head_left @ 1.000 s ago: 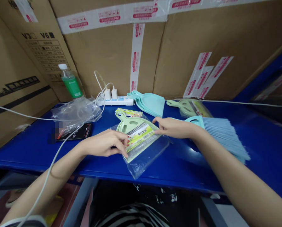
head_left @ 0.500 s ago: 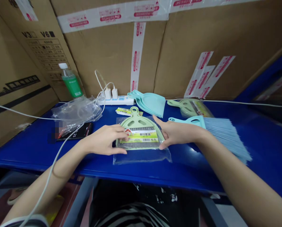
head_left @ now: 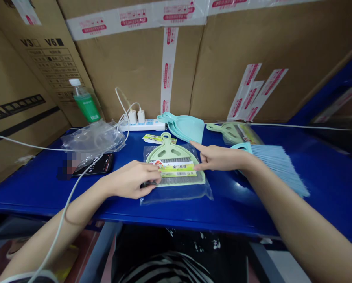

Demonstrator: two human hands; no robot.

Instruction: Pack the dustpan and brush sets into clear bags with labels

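A light green dustpan set (head_left: 173, 164) with a yellow label lies in a clear plastic bag (head_left: 176, 192) on the blue shelf (head_left: 46, 184), handle pointing away from me. My left hand (head_left: 133, 179) rests on the bag's left edge, its fingers curled and pinching the plastic. My right hand (head_left: 220, 157) touches the bag's right edge with the fingers stretched out flat. A blue brush (head_left: 277, 165) lies just behind my right wrist.
Teal dustpans (head_left: 186, 127) and another bagged green set (head_left: 237, 133) lie at the back. A power strip (head_left: 142, 125), a green bottle (head_left: 85, 102), crumpled clear bags (head_left: 93, 137), a phone (head_left: 96, 165), a spare label card (head_left: 153, 138) and a white cable (head_left: 72, 192) sit left. Cardboard boxes (head_left: 237, 59) wall the rear.
The bagged dustpan was turned from a slanted position to lie square with its handle pointing away. My right hand flattened onto its right edge; my left hand curled tighter at the left edge.
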